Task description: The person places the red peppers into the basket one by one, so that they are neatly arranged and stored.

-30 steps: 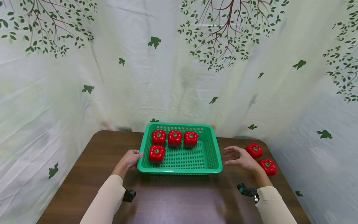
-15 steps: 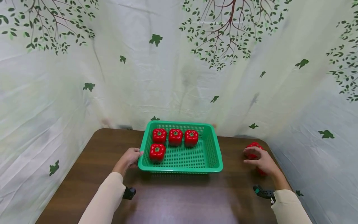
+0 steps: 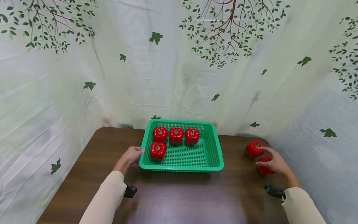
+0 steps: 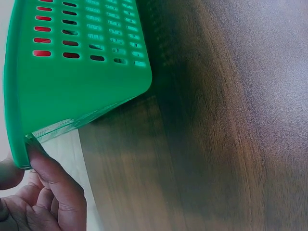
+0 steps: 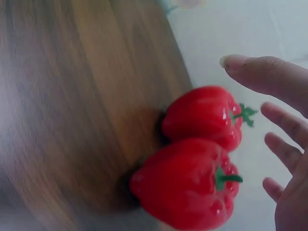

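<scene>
My left hand (image 3: 132,156) pinches the left rim of a green plastic basket (image 3: 179,169). In the left wrist view, the thumb and fingers (image 4: 60,185) hold the rim at a corner. Several shiny red bell peppers (image 3: 158,151) with green stems stand inside, a row at the back and one in front at left. At the table's right side sit two more: a farther bell pepper (image 3: 253,150) and a nearer bell pepper (image 3: 265,168). Over the nearer one my right hand (image 3: 277,161) hovers, partly covering it. The right wrist view shows its fingers spread, apart from both peppers.
The brown wooden table (image 3: 173,199) carries the basket near its back edge. A white curtain (image 3: 167,77) printed with leaves and branches hangs behind and along both sides. The right-hand peppers lie close to the table's right edge.
My right hand has moved right from beside the basket, passing over the farther pepper to the nearer one. The left hand stays on the basket rim. The view has shifted slightly.
</scene>
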`<state>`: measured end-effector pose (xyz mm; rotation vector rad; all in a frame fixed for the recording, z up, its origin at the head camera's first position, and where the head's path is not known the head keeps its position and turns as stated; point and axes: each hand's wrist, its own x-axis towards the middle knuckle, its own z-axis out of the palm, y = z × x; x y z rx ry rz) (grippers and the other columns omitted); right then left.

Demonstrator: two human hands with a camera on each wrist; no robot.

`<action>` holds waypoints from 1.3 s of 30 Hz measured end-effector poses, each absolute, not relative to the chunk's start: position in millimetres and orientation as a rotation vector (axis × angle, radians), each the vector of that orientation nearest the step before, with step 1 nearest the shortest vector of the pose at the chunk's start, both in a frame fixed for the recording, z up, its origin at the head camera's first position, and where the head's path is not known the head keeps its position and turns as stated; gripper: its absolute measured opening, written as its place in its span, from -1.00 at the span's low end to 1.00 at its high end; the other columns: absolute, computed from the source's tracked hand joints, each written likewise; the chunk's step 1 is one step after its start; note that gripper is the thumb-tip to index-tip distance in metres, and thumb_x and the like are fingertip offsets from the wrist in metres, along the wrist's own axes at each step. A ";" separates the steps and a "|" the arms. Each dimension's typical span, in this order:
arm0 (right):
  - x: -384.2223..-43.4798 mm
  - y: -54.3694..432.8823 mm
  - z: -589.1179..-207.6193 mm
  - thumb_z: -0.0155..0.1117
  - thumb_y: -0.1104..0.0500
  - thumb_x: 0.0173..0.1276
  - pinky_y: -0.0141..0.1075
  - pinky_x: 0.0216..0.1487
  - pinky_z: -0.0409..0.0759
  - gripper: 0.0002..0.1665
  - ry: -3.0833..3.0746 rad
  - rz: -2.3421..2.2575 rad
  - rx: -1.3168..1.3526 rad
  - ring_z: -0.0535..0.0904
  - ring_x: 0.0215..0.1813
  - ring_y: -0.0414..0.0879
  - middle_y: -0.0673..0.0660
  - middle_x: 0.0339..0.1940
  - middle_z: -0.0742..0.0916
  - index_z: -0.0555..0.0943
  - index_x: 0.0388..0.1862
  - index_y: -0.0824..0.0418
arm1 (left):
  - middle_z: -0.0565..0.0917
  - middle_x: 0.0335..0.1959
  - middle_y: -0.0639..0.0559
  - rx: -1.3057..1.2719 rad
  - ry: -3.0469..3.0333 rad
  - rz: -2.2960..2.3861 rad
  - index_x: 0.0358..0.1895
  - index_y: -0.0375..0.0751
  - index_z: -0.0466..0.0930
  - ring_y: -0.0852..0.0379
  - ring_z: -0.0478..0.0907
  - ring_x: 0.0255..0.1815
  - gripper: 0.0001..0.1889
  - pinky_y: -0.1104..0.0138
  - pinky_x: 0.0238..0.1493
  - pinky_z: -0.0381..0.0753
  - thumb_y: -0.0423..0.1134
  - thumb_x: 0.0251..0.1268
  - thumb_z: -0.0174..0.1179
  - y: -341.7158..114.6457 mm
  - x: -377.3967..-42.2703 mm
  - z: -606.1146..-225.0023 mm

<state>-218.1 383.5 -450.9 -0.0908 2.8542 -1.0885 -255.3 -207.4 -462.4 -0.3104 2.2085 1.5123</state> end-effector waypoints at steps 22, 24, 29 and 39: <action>-215.7 421.1 -473.6 0.61 0.33 -0.19 0.30 -0.06 0.49 0.00 2.827 -0.885 -0.080 0.18 0.15 0.52 0.60 0.18 0.27 0.29 0.25 0.50 | 0.53 -0.32 -0.16 -0.295 2.200 1.534 0.18 -0.54 0.31 0.09 0.58 -0.45 -0.62 0.25 -0.33 0.65 -0.26 0.53 -0.08 -209.3 -254.4 -463.2; -215.5 421.7 -473.0 0.58 0.34 -0.16 0.34 -0.04 0.45 0.00 2.817 -0.864 -0.044 0.13 0.17 0.56 0.62 0.21 0.19 0.28 0.27 0.48 | 0.53 -0.33 -0.15 -0.291 2.205 1.532 0.17 -0.54 0.31 0.09 0.58 -0.45 -0.62 0.25 -0.34 0.65 -0.26 0.53 -0.08 -209.6 -254.8 -463.8; -213.8 422.4 -474.4 0.51 0.44 -0.14 0.37 -0.03 0.41 -0.03 2.835 -0.851 -0.004 0.12 0.15 0.59 0.63 0.19 0.16 0.24 0.27 0.49 | 0.54 -0.32 -0.15 -0.288 2.210 1.529 0.17 -0.55 0.31 0.09 0.59 -0.45 -0.62 0.24 -0.32 0.66 -0.25 0.53 -0.08 -208.0 -254.4 -461.1; -213.3 427.1 -486.7 0.52 0.42 -0.14 0.33 -0.02 0.42 -0.13 2.902 -0.811 -0.018 0.30 0.07 0.52 0.60 0.06 0.35 0.30 0.18 0.52 | 0.54 -0.35 -0.13 -0.297 2.220 1.524 0.19 -0.54 0.32 0.10 0.57 -0.46 -0.61 0.25 -0.34 0.64 -0.24 0.53 -0.08 -208.2 -251.9 -461.8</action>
